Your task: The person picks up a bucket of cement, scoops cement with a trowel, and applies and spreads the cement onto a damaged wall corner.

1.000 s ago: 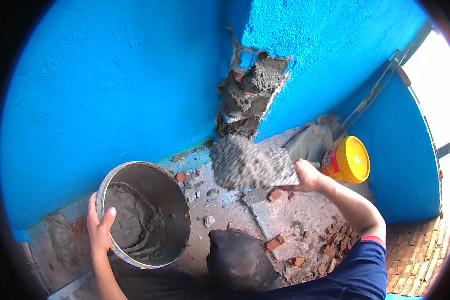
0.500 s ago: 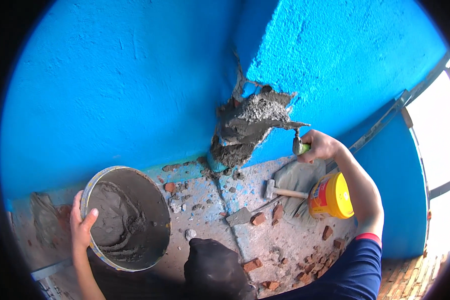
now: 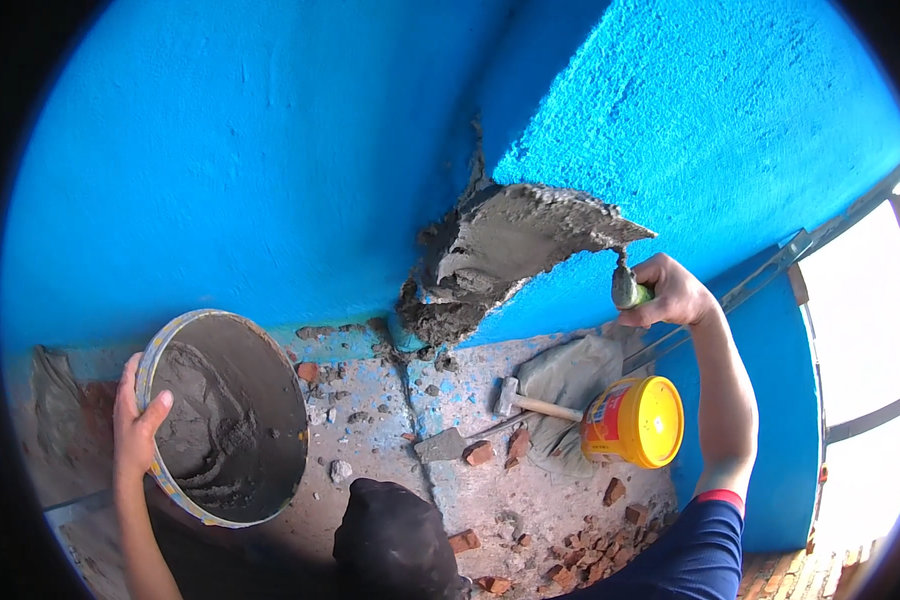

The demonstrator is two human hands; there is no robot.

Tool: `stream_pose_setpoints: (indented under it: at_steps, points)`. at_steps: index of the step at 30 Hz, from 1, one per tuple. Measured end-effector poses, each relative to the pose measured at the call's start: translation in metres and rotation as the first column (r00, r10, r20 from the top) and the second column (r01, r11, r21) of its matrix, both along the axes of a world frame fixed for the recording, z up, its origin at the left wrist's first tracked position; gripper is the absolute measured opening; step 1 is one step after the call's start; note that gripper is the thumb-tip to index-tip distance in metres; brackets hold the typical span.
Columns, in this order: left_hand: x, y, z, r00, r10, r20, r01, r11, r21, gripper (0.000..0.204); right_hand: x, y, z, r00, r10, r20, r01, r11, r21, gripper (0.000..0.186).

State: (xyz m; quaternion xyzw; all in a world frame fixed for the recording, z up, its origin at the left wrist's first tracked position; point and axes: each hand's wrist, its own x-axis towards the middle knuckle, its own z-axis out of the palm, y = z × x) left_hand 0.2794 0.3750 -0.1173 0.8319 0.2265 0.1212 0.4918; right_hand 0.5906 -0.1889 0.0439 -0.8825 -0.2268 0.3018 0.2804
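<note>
My left hand is closed on the rim of a bucket of wet grey mortar at the lower left. My right hand grips the green handle of a trowel, held raised at the right of a damaged wall patch. The trowel's mortar-covered blade lies against the patch at the blue corner, with grey mortar spread over it; where blade ends and patch begins is hard to tell. The patch is rough, with ragged edges, and reaches down to the foot of the wall.
Blue walls surround a dusty ledge. On it lie a hammer, a flat scraper, grey sheeting, a yellow bucket and brick rubble. My dark-clothed knee is at the bottom; a bright opening is at right.
My right hand has raised the mortar-laden trowel to the wall patch and moved rightward, its load now against the wall. The view has shifted; the left hand still holds the bucket.
</note>
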Motion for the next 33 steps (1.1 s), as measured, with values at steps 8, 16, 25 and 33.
stream_pose_setpoints:
  at_steps: [8,16,25,33]
  points:
    - [-0.001,0.009,-0.009,0.998,0.051,0.032,-0.052,0.997,0.049,0.072,-0.011,-0.021,0.017,0.971,-0.023,0.239,0.022,1.000,0.005,0.019]
    - [-0.003,0.016,-0.007,0.999,0.044,0.030,-0.044,0.999,-0.003,0.064,-0.061,-0.043,0.007,0.800,-0.052,0.597,0.181,0.971,-0.158,0.023]
    - [-0.017,0.031,-0.010,0.993,0.073,0.088,-0.065,0.994,-0.093,0.058,-0.136,0.036,-0.065,0.808,-0.195,0.555,0.126,0.979,0.161,0.019]
    - [0.008,0.016,-0.025,0.997,0.005,0.082,-0.012,0.996,0.084,0.063,-0.197,0.274,-0.225,0.889,0.458,0.010,-0.439,0.858,-0.266,0.041]
